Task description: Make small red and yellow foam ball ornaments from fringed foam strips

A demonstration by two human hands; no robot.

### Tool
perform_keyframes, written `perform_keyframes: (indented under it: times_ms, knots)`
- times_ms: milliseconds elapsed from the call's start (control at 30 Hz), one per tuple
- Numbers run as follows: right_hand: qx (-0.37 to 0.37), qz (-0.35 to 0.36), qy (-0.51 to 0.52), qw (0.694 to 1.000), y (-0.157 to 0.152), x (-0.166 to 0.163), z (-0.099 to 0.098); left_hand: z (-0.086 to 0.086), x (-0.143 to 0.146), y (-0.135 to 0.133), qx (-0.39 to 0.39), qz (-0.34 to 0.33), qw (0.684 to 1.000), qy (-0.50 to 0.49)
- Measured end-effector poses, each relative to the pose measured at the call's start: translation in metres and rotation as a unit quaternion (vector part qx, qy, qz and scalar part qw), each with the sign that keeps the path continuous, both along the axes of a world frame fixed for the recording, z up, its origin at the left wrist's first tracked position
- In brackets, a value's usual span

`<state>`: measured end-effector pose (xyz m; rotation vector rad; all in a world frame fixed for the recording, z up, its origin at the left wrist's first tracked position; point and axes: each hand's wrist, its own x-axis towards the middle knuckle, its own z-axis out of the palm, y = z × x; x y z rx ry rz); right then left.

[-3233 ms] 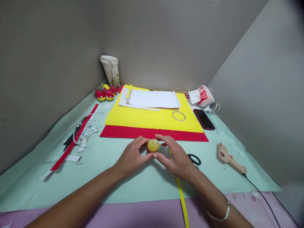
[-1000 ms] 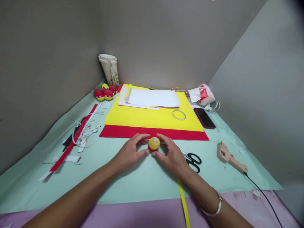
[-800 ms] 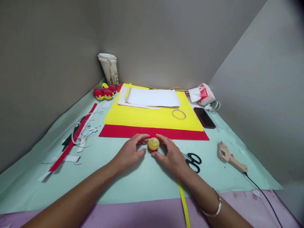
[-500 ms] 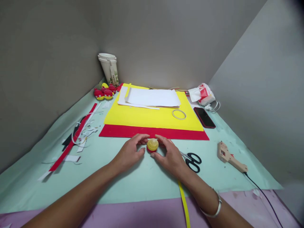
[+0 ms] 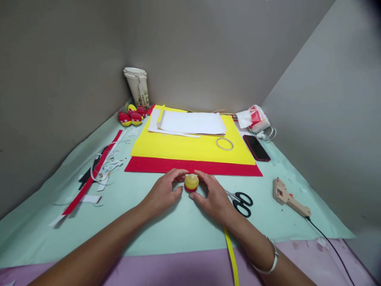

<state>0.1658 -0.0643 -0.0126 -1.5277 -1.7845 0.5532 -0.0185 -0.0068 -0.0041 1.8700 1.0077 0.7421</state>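
A small round piece [image 5: 191, 182] with a yellow, textured domed top and a red base sits upright at the middle of the table, between both hands. My right hand [image 5: 212, 194] curls round its right side, thumb at the front by the red base and forefinger behind it. My left hand [image 5: 163, 191] is on the other side, thumb and fingers apart, with a narrow gap to the piece. Scissors [image 5: 242, 203] with black handles lie by my right wrist, their blades partly hidden. A yellow strip [image 5: 230, 254] runs out from under my right forearm.
Yellow sheet [image 5: 178, 147], red sheet [image 5: 190, 166] and white papers [image 5: 193, 122] lie ahead, with a ring [image 5: 224, 143]. Right: phone [image 5: 256, 147], tissue pack [image 5: 258, 119], corded glue gun [image 5: 290, 198]. Left: red strip [image 5: 89, 182], scraps, red-and-yellow pieces [image 5: 131, 117], cup [image 5: 137, 85].
Hardly anything differs. Both hands keep their places round the small piece, and the whole view has shifted very slightly.
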Motion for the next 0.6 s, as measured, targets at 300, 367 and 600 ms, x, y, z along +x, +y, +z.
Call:
perform_keyframes:
  times_ms: [300, 367, 600]
  knots:
    - [-0.012, 0.002, 0.011, 1.0, 0.0002, 0.0015, 0.0014, -0.003, 0.0005, 0.0018, -0.004, 0.0, 1.0, -0.006]
    - [-0.025, -0.001, 0.015, 1.0, 0.0002, 0.0022, 0.0025, -0.0047, 0.0005, 0.0022, -0.015, 0.003, 1.0, -0.014]
    - [-0.052, -0.01, 0.034, 0.998, 0.0001, 0.0024, 0.0022, -0.0054, 0.0007, 0.002, -0.049, 0.022, 0.998, -0.038]
